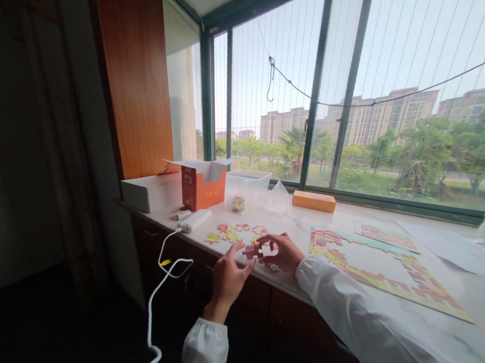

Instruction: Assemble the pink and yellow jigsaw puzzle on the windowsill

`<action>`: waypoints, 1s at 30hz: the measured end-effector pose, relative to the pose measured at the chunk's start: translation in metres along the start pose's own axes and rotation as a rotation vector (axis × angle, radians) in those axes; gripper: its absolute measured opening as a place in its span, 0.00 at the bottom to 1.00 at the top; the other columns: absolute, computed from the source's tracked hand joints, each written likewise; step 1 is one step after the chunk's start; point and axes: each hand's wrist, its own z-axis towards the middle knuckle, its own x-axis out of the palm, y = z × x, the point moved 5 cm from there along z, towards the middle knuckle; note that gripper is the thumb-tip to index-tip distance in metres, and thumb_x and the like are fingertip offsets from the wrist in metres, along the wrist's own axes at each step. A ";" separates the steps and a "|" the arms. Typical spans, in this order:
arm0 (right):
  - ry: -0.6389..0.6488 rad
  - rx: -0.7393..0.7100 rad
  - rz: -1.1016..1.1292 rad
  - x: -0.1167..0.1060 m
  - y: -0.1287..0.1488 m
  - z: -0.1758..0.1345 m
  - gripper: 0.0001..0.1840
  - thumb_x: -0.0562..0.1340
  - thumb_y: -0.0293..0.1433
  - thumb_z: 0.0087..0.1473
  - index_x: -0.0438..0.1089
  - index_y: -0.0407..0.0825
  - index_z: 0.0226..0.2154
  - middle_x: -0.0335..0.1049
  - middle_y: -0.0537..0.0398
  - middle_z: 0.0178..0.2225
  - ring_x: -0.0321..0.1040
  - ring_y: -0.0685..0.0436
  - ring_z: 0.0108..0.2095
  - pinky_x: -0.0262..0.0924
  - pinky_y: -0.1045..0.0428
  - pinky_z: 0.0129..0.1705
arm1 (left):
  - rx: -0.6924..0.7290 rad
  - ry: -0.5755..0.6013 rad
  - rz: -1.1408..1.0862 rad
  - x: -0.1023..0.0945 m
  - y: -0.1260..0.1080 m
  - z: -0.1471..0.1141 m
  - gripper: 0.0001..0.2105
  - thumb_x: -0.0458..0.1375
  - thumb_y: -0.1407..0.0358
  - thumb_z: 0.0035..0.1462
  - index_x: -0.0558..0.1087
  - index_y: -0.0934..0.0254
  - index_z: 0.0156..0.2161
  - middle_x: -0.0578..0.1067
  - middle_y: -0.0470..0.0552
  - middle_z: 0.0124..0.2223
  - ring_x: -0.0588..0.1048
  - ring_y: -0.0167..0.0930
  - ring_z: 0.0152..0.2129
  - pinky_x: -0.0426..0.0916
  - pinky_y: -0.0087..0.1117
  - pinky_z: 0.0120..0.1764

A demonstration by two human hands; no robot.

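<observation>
A reddish-brown jigsaw puzzle piece point(253, 250) with a blue spot is held up near the counter's front edge, between my two hands. My right hand point(286, 253) pinches it from the right with thumb and index finger. From the left, my left hand point(229, 273) has its thumb and index finger around the piece's near side. Loose yellow puzzle pieces point(222, 235) and pink ones point(259, 229) lie just beyond the hands. Another small piece point(274, 267) is partly under my right hand. To the right lies a partly assembled puzzle point(385, 282), its border filled around a bare white middle.
A red-orange box point(203, 185), a white open box point(151, 191) and a clear plastic bin point(249, 177) stand at the back left. A white power strip point(196, 221) trails its cable point(152, 308) over the front edge. An orange box point(313, 201) lies by the window.
</observation>
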 end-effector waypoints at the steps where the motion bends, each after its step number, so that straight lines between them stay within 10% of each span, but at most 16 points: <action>1: -0.004 -0.003 0.008 0.000 0.000 0.000 0.26 0.74 0.42 0.42 0.73 0.54 0.45 0.78 0.55 0.41 0.69 0.49 0.30 0.58 0.46 0.45 | 0.003 0.002 0.009 0.000 -0.001 0.000 0.25 0.61 0.54 0.55 0.67 0.57 0.57 0.77 0.51 0.52 0.78 0.32 0.35 0.70 0.31 0.36; 12: -0.061 -0.018 0.096 -0.016 -0.009 0.001 0.28 0.73 0.43 0.42 0.70 0.53 0.46 0.79 0.56 0.40 0.67 0.50 0.28 0.63 0.51 0.38 | 0.320 0.096 0.046 -0.002 -0.029 0.033 0.26 0.61 0.61 0.53 0.67 0.57 0.58 0.72 0.50 0.54 0.73 0.28 0.33 0.70 0.30 0.40; 30: -0.058 0.024 -0.035 -0.015 -0.007 0.002 0.29 0.75 0.45 0.39 0.71 0.53 0.44 0.78 0.56 0.41 0.68 0.50 0.27 0.59 0.47 0.44 | 0.286 0.050 -0.024 0.011 -0.006 0.033 0.23 0.62 0.61 0.50 0.69 0.58 0.53 0.75 0.45 0.42 0.65 0.24 0.23 0.68 0.29 0.34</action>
